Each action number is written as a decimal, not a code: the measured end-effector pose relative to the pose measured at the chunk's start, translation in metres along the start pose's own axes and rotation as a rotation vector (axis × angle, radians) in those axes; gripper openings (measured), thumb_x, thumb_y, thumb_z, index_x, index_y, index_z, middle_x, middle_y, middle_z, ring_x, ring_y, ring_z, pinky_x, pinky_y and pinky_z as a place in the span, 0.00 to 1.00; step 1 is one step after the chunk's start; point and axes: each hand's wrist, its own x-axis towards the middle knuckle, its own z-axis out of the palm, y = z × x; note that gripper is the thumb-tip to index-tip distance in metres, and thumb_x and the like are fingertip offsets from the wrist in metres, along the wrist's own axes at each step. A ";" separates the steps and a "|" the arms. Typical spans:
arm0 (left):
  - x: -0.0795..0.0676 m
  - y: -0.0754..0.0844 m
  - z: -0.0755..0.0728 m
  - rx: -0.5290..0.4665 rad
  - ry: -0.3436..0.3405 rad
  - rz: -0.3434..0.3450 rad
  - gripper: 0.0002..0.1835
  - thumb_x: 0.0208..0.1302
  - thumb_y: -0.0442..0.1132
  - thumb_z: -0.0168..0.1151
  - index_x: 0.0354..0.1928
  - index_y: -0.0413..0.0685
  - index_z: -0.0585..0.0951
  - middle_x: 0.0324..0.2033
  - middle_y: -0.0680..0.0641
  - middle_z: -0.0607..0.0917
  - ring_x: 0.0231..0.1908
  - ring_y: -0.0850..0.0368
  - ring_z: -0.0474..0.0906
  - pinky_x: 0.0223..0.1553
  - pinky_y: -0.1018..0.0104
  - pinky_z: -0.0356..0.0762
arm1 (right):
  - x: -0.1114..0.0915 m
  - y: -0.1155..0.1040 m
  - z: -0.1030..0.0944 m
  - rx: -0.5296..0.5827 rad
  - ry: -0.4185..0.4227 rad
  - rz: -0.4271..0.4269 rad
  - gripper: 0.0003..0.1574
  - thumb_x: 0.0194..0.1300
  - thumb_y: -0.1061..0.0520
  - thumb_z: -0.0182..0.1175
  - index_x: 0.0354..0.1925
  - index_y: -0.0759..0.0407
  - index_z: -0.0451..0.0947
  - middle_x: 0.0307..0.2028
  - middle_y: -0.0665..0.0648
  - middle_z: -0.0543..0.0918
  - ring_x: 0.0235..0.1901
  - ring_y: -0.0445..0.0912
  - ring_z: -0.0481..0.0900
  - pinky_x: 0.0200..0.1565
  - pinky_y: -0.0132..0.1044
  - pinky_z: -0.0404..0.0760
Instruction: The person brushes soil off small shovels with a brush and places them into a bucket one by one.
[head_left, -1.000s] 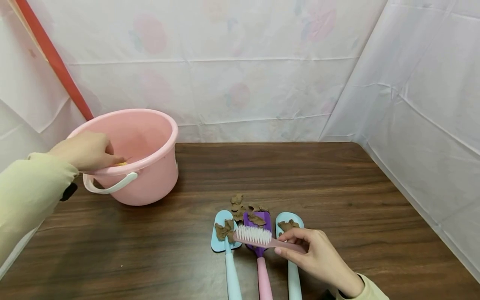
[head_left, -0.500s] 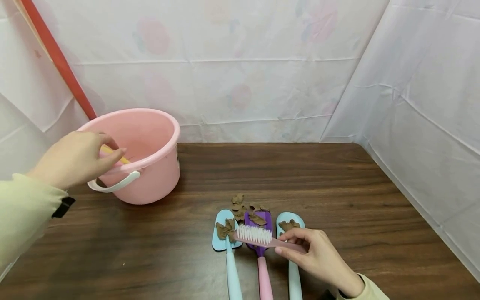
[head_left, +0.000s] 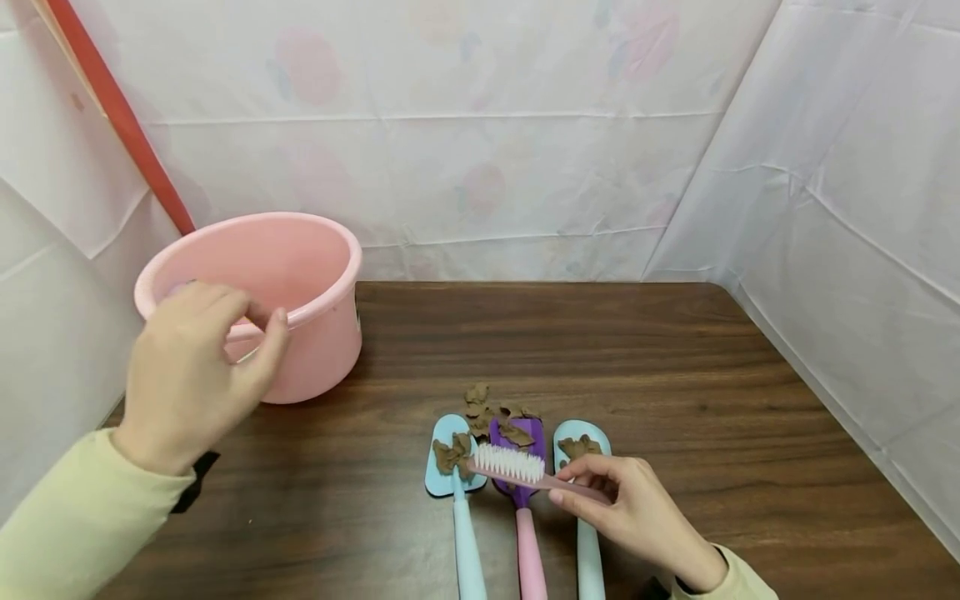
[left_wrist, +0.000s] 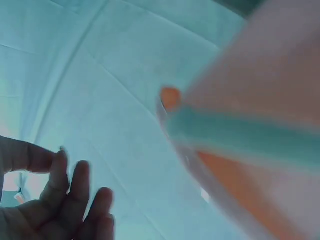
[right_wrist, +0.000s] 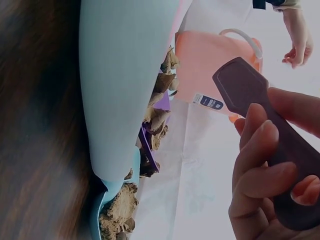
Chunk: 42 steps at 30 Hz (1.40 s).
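Observation:
My right hand (head_left: 637, 508) pinches a pink-handled brush (head_left: 517, 468), its white bristles facing up and away from me. The brush head hangs over three spatulas: a light blue one (head_left: 467, 542), a purple-bladed one with a pink handle (head_left: 531, 554) and another pale blue one (head_left: 588, 558). Brown clumps (head_left: 452, 454) lie on their blades. In front of the pink bucket (head_left: 322, 358), my left hand (head_left: 191, 375) has loosely bent fingers, its thumb near the index finger, with nothing visibly held. The left wrist view shows the same hand (left_wrist: 60, 200) beside the blurred bucket.
More brown crumbs (head_left: 477, 400) lie on the dark wood table (head_left: 675, 358) behind the blades. A white patterned sheet (head_left: 480, 125) hangs at the back and sides. Behind the bucket a red strip (head_left: 123, 125) runs up at the left.
My left hand has let go of a pink and yellow thing at the bucket, then moved back toward me and out of the bucket. The right hand with the brush has hardly moved.

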 end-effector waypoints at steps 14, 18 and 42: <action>-0.048 0.046 0.021 -0.009 -0.153 -0.030 0.16 0.54 0.42 0.56 0.13 0.62 0.65 0.11 0.64 0.64 0.15 0.69 0.59 0.15 0.71 0.55 | 0.001 -0.002 -0.001 -0.002 -0.020 0.002 0.05 0.57 0.55 0.69 0.34 0.51 0.83 0.22 0.42 0.80 0.19 0.28 0.70 0.20 0.29 0.73; -0.060 0.053 0.029 0.000 -0.295 -0.093 0.16 0.53 0.42 0.61 0.14 0.61 0.67 0.11 0.65 0.63 0.14 0.70 0.58 0.15 0.71 0.56 | 0.000 -0.002 0.000 -0.003 -0.007 -0.004 0.05 0.57 0.56 0.69 0.34 0.50 0.83 0.22 0.41 0.79 0.19 0.28 0.69 0.19 0.29 0.73; -0.109 0.089 0.065 -0.220 -1.018 -0.379 0.21 0.67 0.56 0.53 0.18 0.57 0.68 0.12 0.59 0.67 0.13 0.66 0.61 0.14 0.68 0.59 | 0.000 -0.003 0.000 0.035 -0.001 0.009 0.05 0.56 0.57 0.69 0.34 0.50 0.83 0.19 0.40 0.77 0.17 0.27 0.67 0.16 0.28 0.70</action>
